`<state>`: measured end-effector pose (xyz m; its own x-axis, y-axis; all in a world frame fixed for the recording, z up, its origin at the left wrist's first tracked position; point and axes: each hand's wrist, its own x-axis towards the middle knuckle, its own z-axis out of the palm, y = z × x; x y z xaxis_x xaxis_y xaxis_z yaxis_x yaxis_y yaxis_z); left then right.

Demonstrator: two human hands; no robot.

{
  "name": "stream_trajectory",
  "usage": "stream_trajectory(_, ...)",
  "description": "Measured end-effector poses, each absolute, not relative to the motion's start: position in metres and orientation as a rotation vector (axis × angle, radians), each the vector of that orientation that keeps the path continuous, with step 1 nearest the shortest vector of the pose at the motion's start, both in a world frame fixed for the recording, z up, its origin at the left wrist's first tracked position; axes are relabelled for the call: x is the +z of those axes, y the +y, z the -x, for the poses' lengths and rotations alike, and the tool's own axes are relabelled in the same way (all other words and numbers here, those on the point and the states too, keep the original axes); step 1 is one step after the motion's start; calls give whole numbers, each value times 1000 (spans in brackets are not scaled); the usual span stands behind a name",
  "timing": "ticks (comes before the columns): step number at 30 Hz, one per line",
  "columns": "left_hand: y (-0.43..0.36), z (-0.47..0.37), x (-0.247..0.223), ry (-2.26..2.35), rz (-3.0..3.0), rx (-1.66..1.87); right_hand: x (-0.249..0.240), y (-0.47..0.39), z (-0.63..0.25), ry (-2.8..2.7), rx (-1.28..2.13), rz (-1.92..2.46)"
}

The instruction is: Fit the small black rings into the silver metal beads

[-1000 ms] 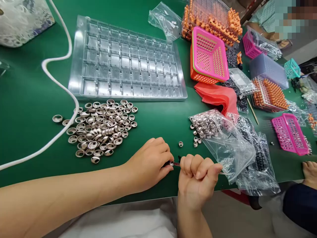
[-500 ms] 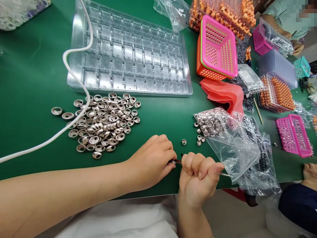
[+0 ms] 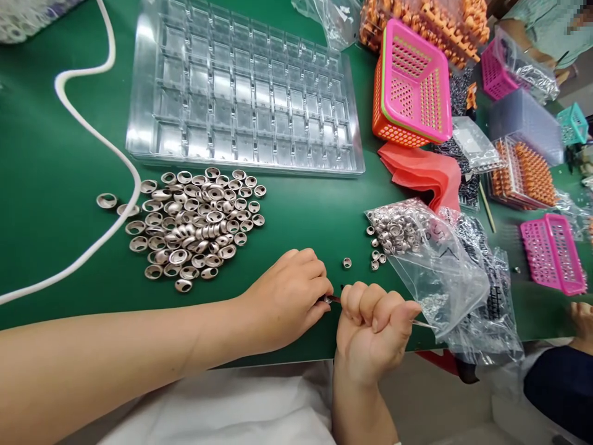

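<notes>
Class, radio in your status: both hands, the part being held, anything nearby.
Left hand pinching small metal piece. Right hand fisted on thin tool, tip at that piece. Loose ring and ring pile close by, nothing between.

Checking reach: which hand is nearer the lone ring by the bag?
Right. The right hand sits just below the ring; the left hand is further off, to its lower left.

The left hand (image 3: 287, 300) hides the small part pinched in its grip.
</notes>
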<state>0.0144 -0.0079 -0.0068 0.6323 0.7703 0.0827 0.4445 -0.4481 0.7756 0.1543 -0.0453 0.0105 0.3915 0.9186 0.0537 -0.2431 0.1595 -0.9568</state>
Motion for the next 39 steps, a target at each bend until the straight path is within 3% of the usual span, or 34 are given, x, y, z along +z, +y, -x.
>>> stream_trajectory(39, -12, -18, -21, 958, -2129, 691, 9, -49, -155, -855, 966, 1008)
